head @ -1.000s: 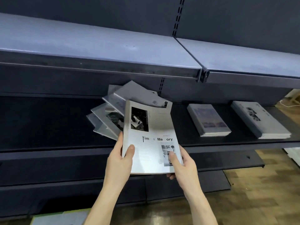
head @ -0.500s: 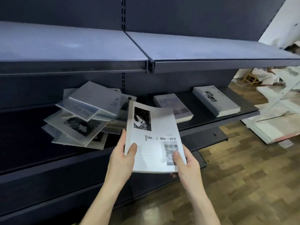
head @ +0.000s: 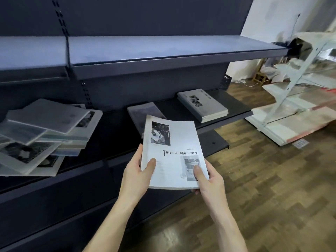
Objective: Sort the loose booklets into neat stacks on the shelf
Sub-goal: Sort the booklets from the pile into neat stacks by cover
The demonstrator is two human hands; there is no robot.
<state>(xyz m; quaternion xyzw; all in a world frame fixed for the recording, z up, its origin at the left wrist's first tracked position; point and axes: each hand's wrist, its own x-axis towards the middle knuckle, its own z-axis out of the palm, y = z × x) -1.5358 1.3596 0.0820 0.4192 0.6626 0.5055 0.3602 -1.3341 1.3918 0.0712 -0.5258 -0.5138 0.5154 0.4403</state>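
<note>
Both hands hold a white booklet [head: 174, 151] titled "Time & Memory" in front of the dark middle shelf [head: 236, 113]. My left hand [head: 138, 171] grips its lower left edge, thumb on the cover. My right hand [head: 207, 177] grips the lower right corner, thumb on a small photo. A messy pile of loose booklets [head: 45, 135] lies on the shelf at the left. Behind the held booklet sits a neat stack with a dark cover [head: 143, 113], partly hidden. Further right lies a second neat stack [head: 203, 106] of grey booklets.
An upper blue-grey shelf [head: 145, 50] overhangs the middle one. A lower dark shelf [head: 214, 142] juts out beneath. Wooden floor [head: 263, 179] spreads to the right, with a white shelving frame [head: 298, 113] lying on it near a white wall.
The view has swung to the right: the loose pile slid to the left edge and the two neat stacks moved toward the centre. The booklet stays held in both hands.
</note>
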